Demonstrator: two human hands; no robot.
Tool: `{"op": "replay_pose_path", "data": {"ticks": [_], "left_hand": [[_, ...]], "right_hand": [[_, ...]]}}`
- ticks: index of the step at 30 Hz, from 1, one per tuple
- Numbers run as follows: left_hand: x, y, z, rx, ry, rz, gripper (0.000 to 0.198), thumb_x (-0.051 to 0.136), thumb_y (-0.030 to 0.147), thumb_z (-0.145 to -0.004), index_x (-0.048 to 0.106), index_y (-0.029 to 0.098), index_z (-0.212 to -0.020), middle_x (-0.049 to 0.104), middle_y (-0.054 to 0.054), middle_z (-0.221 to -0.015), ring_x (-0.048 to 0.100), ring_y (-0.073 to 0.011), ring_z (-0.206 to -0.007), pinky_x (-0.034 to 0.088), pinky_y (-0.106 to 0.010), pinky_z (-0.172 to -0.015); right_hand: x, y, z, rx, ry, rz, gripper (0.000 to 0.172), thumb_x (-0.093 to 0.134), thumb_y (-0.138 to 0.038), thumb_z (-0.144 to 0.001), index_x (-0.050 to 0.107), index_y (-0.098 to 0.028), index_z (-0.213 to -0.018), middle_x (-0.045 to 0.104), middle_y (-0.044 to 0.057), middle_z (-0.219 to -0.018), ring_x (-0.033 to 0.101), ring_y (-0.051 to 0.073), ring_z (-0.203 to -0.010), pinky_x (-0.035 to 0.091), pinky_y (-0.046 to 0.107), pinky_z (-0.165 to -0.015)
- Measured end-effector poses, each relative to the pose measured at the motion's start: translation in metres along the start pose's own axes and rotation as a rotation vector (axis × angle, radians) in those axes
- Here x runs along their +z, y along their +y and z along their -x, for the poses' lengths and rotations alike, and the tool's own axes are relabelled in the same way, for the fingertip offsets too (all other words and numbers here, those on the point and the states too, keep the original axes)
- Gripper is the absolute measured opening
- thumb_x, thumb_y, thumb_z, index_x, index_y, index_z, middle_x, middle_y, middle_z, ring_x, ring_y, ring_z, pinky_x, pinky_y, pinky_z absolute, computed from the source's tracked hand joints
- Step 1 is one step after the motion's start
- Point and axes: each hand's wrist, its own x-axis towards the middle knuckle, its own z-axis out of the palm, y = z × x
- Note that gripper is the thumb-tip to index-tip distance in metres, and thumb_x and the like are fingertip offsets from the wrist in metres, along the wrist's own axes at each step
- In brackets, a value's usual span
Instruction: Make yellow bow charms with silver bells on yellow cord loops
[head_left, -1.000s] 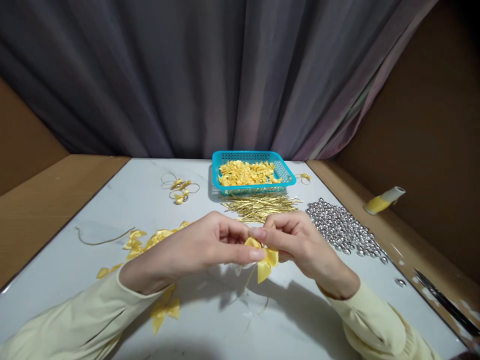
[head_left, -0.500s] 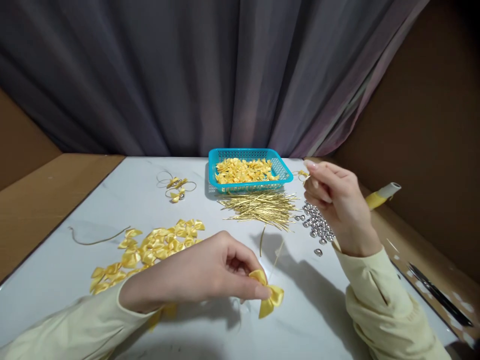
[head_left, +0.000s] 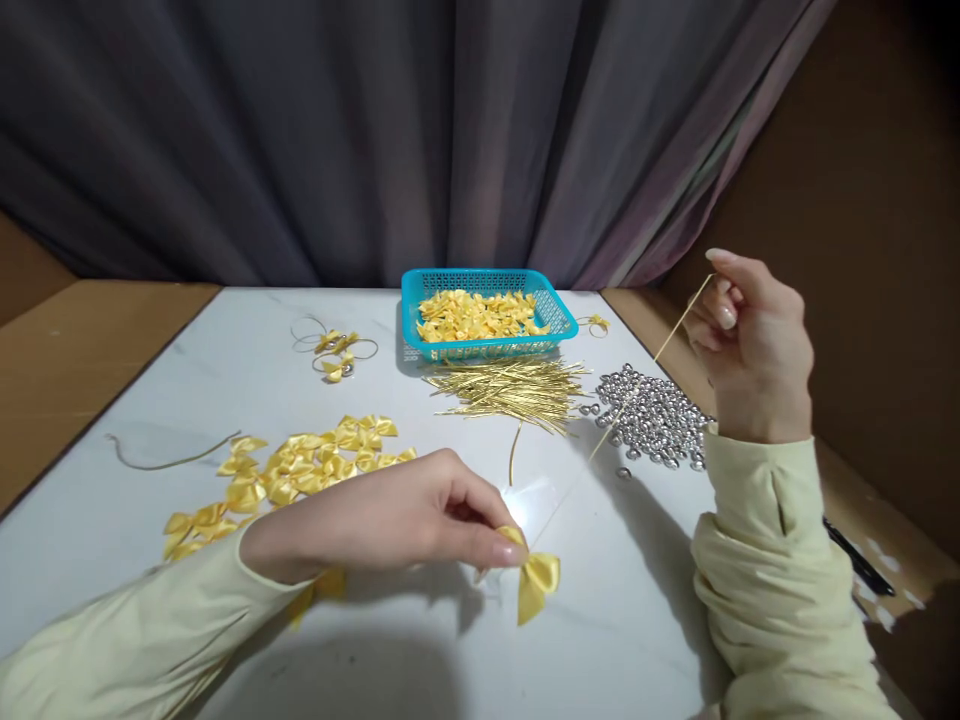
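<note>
Near the front middle of the table, my left hand (head_left: 420,520) pinches a yellow satin ribbon bow (head_left: 538,585) between thumb and fingers, covering part of it. A thin gold thread (head_left: 684,318) runs from behind the bow up to the right. Its far end sits in the closed fingers of my right hand (head_left: 757,340), raised above the table's right side. The thread looks straight and taut. Several loose yellow bows (head_left: 300,475) lie beyond my left forearm, which hides some of them.
A blue basket (head_left: 484,347) of yellow bows stands at the back, with a pile of gold cords (head_left: 517,395) before it. Silver beads (head_left: 652,415) spread to the right. Looped cords with bows (head_left: 337,345) lie back left. A black tool (head_left: 859,558) lies at right.
My right hand has moved up and to the right, drawing out a longer stretch of gold thread. My left hand keeps its pinch on the bow. The view has shifted slightly.
</note>
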Motion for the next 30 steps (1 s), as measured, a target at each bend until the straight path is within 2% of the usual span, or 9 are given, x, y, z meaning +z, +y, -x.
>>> {"op": "replay_pose_path", "data": {"ticks": [4, 9, 16, 23, 27, 30], "left_hand": [[-0.006, 0.005, 0.001, 0.036, -0.004, 0.0, 0.028, 0.059, 0.039, -0.087, 0.074, 0.016, -0.08, 0.053, 0.003, -0.066, 0.043, -0.0096, -0.063, 0.032, -0.02, -0.057], [-0.004, 0.008, 0.006, -0.006, -0.016, -0.008, 0.031, 0.06, 0.042, -0.086, 0.075, 0.015, -0.086, 0.053, 0.002, -0.067, 0.041, -0.0105, -0.061, 0.031, -0.021, -0.055], [0.001, 0.003, 0.003, -0.042, -0.1, -0.021, 0.034, 0.06, 0.043, -0.085, 0.075, 0.015, -0.096, 0.056, -0.001, -0.071, 0.043, -0.0117, -0.063, 0.03, -0.023, -0.055], [0.002, -0.003, 0.0, -0.024, -0.158, -0.068, 0.034, 0.06, 0.043, -0.085, 0.075, 0.015, -0.094, 0.06, -0.001, -0.074, 0.046, -0.0113, -0.064, 0.033, -0.02, -0.055], [0.003, -0.005, -0.001, -0.024, -0.174, -0.057, 0.029, 0.062, 0.041, -0.083, 0.076, 0.016, -0.09, 0.062, -0.001, -0.074, 0.049, -0.0109, -0.066, 0.035, -0.018, -0.055], [0.004, -0.006, -0.001, -0.033, -0.175, -0.064, 0.028, 0.064, 0.041, -0.082, 0.076, 0.016, -0.086, 0.06, 0.001, -0.07, 0.046, -0.0094, -0.062, 0.033, -0.016, -0.051]], "right_hand": [[-0.007, 0.006, -0.006, -0.001, 0.041, 0.014, 0.039, 0.055, -0.012, -0.084, 0.045, -0.016, -0.046, 0.037, -0.005, -0.037, 0.019, 0.004, -0.033, 0.009, 0.022, -0.034], [-0.009, 0.016, -0.01, 0.045, 0.047, 0.031, 0.031, 0.059, -0.011, -0.08, 0.052, -0.015, -0.05, 0.04, -0.005, -0.04, 0.02, 0.004, -0.034, 0.011, 0.024, -0.037], [-0.019, 0.023, -0.019, 0.08, 0.117, 0.047, 0.035, 0.056, -0.01, -0.083, 0.05, -0.016, -0.05, 0.04, -0.004, -0.042, 0.017, 0.005, -0.039, 0.011, 0.025, -0.039], [-0.034, 0.022, -0.028, 0.072, 0.237, 0.041, 0.034, 0.048, -0.008, -0.09, 0.044, -0.013, -0.056, 0.036, -0.008, -0.047, 0.018, 0.002, -0.037, 0.015, 0.016, -0.036], [-0.04, 0.015, -0.03, 0.061, 0.3, 0.033, 0.041, 0.044, -0.005, -0.089, 0.042, -0.014, -0.049, 0.037, -0.006, -0.044, 0.019, 0.003, -0.037, 0.014, 0.017, -0.036], [-0.045, 0.01, -0.031, 0.041, 0.341, 0.025, 0.046, 0.039, -0.002, -0.088, 0.044, -0.015, -0.045, 0.036, -0.004, -0.042, 0.019, 0.003, -0.035, 0.014, 0.019, -0.036]]}}
